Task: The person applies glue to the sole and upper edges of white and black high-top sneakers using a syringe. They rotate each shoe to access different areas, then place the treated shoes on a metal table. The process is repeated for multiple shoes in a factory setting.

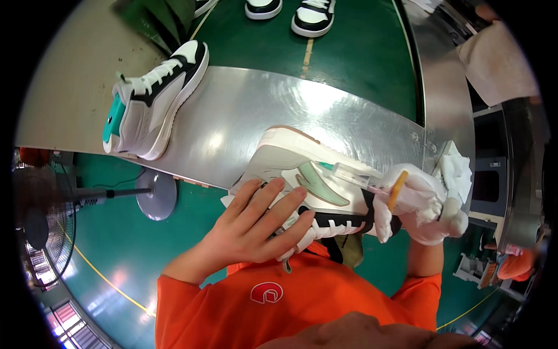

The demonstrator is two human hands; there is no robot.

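A white, grey and black high-top sneaker lies on its side at the near edge of the metal table, its pale green swoosh-shaped panel facing up. My left hand is bare and grips the sneaker across its ankle part and laces, fingers slightly apart. On the right, my right hand, in a white glove, closes around a clear syringe with a green needle tip. That tip sits close to the upper edge of the green panel; contact cannot be made out. A yellow-orange stick also juts from the gloved fingers.
Another high-top sneaker with a teal heel piece stands to the left on the metal table. More sneakers sit on the green belt beyond. Crumpled white cloth lies at right. A fan stands at left.
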